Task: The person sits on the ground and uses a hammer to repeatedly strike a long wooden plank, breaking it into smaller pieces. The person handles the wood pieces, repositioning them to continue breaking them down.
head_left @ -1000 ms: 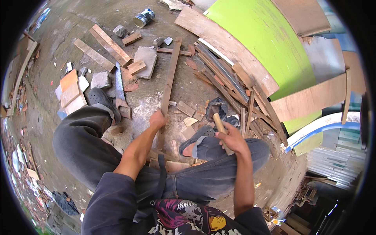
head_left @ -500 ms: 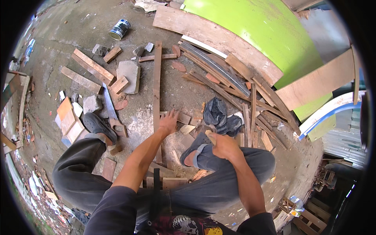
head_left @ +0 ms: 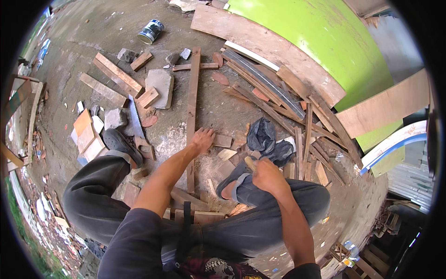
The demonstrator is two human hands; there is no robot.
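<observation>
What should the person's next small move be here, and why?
Probably to steady the long wooden strip with the left hand before moving the wooden-handled tool: that hand lies over the strip, though its grip is unclear, while the right hand holds the tool off to the right.

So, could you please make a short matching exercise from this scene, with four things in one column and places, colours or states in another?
Things
1. saw
2. can
3. right hand
4. plastic bag

Matches
A. black and crumpled
B. closed around a wooden handle
C. beside the left shoe
D. lying on its side

Pairs: 1-C; 2-D; 3-B; 4-A
</observation>
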